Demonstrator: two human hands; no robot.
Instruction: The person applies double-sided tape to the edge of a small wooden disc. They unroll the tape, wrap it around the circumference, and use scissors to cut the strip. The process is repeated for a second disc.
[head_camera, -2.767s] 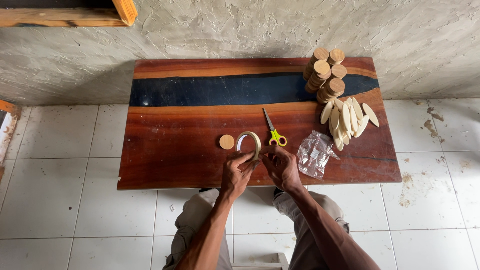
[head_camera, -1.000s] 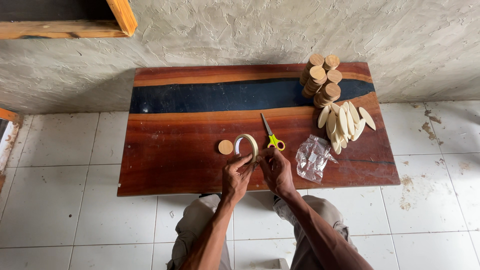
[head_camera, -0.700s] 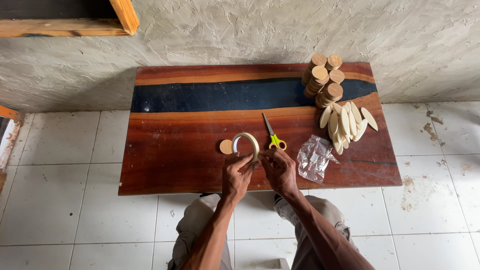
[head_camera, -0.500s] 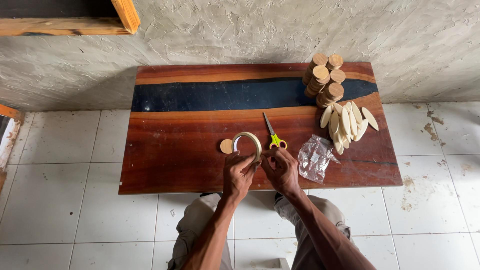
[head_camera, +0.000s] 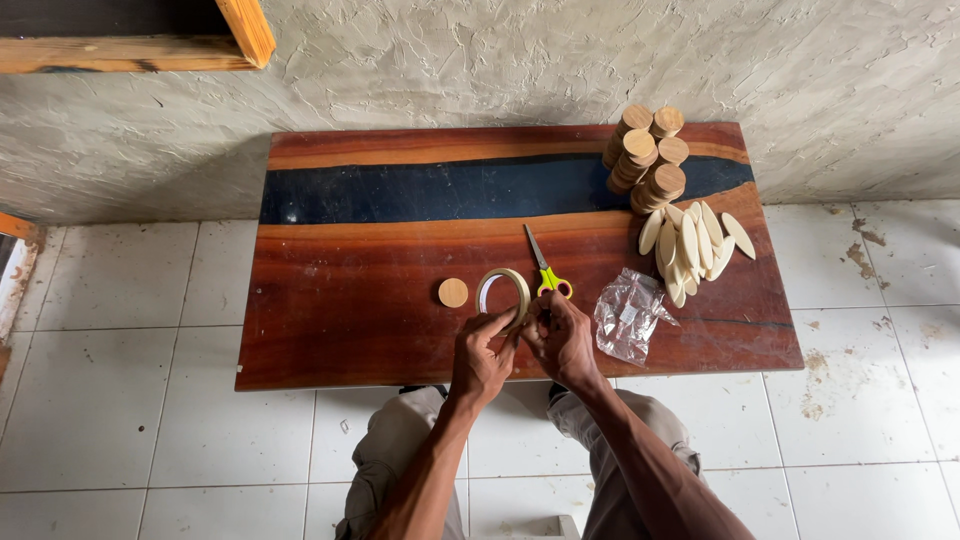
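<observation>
The near part of the pale, ring-shaped roll of tape (head_camera: 503, 296) is covered by the fingers of my left hand (head_camera: 480, 360), and my right hand (head_camera: 562, 340) hides the place where its fingertips meet the roll, so I cannot tell if a loose end is pinched there. My right hand also covers part of the yellow handles of the small scissors (head_camera: 545, 274). What lies inside the crumpled clear plastic bag (head_camera: 627, 317) is too small to tell, and the orange wooden beam (head_camera: 130, 38) is cut off by the top and left edges.
</observation>
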